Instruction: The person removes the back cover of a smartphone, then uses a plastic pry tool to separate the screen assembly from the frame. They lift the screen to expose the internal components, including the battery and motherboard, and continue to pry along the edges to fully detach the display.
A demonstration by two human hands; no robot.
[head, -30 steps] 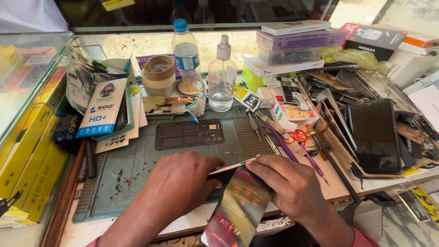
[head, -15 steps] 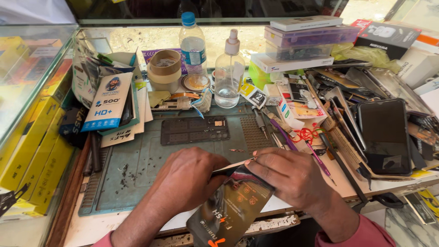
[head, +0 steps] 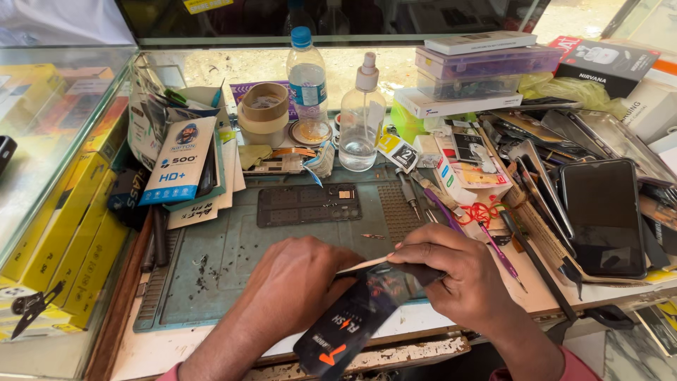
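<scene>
Hidden under the hands, cut off at the edges

The left hand is covering whatever it is pressing on the green work mat, and the right hand is hiding the far end of the dark glossy sleeve, so the grip is not showing. Both forearms are running out of the bottom edge. The yellow boxes are blurring behind the glass case wall, and the phones on the right are overlapping one another.
</scene>
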